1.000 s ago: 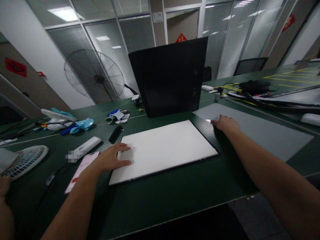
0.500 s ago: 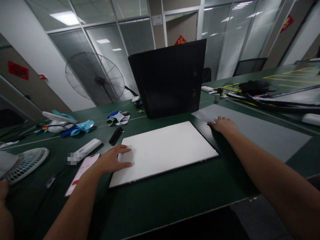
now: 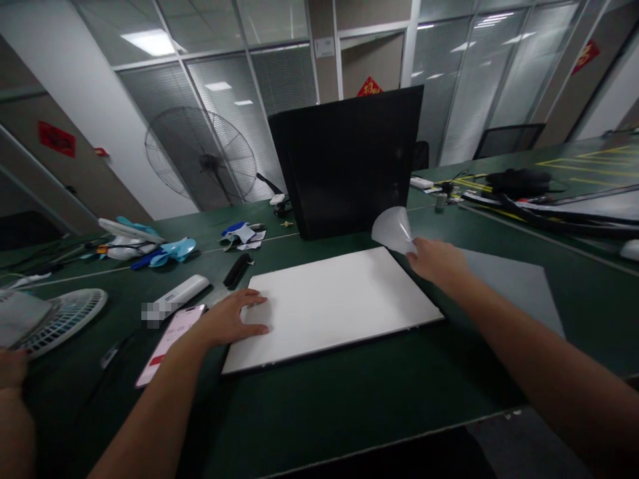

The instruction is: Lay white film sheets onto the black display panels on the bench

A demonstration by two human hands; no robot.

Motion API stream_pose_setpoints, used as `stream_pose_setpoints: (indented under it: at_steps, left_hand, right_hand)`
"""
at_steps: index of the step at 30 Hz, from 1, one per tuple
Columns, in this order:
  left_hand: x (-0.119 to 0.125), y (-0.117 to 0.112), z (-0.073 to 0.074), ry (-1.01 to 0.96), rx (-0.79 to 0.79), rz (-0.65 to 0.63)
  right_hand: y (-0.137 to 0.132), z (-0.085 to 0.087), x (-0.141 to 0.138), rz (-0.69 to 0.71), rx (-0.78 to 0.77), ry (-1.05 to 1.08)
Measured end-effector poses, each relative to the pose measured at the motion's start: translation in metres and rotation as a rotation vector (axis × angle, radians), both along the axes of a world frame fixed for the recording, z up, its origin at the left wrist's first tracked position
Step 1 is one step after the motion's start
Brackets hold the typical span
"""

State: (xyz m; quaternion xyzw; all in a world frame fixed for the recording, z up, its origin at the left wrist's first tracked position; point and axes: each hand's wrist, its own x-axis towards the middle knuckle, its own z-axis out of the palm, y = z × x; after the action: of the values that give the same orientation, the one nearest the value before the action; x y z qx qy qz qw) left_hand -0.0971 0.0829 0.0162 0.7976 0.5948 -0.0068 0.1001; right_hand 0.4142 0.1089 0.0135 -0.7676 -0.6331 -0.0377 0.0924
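Observation:
A flat white rectangular panel with a thin dark edge lies on the green table. My left hand rests on its left end, thumb and fingers spread apart. Beyond the panel's right end, my right hand pinches the edge of a thin translucent sheet. The sheet's far corner curls up beside the fingers, while its other end lies on the table to the right. Part of the sheet is hidden behind my right hand and forearm.
A black panel stands upright behind the white one. Left are a phone, a white device, a small black object and a white fan. Another person's hand shows at the left edge. Black cables lie right.
My right hand has drawn the translucent sheet left toward the white panel, and its corner now curls upward. My left hand stays on the panel. The view has shifted slightly.

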Motion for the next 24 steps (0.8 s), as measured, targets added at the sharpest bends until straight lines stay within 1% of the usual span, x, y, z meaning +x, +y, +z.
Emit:
stream_pose_setpoints:
  at_steps: [3, 5, 7, 9, 12, 15, 17, 20, 22, 24]
  left_hand:
    - [0.001, -0.001, 0.001, -0.008, 0.000, 0.006]
    - [0.002, 0.000, 0.001, -0.007, 0.003, 0.002]
    - [0.001, 0.000, -0.001, -0.007, 0.008, 0.008]
    - [0.002, 0.000, -0.001, -0.020, 0.006, 0.043]
    - [0.003, 0.000, -0.001, -0.056, -0.018, 0.091]
    - [0.005, -0.002, 0.001, -0.072, -0.043, 0.091]
    - [0.006, -0.003, 0.002, -0.059, -0.042, 0.077]
    - [0.004, -0.002, 0.003, -0.025, -0.040, 0.016]
    - [0.002, -0.001, 0.001, -0.008, -0.051, -0.020]
    - [0.001, 0.001, -0.002, -0.003, -0.039, -0.028]
  right_hand:
    - [-0.018, 0.008, -0.034, 0.197, 0.048, -0.028]
    - [-0.029, 0.009, -0.056, 0.365, 0.075, -0.015]
    - [-0.038, 0.004, -0.074, 0.559, 0.068, 0.013]
    - [-0.044, -0.004, -0.087, 0.703, 0.008, 0.034]
    - [-0.048, -0.020, -0.100, 0.803, -0.069, 0.042]
    - [-0.050, -0.030, -0.105, 0.882, -0.055, 0.108]
    - [-0.052, -0.031, -0.108, 0.923, -0.051, 0.165]
    - [-0.054, -0.029, -0.110, 0.976, -0.083, 0.181]
    - [-0.055, -0.028, -0.111, 1.028, -0.110, 0.186]
    - [-0.055, -0.029, -0.111, 1.087, -0.133, 0.216]
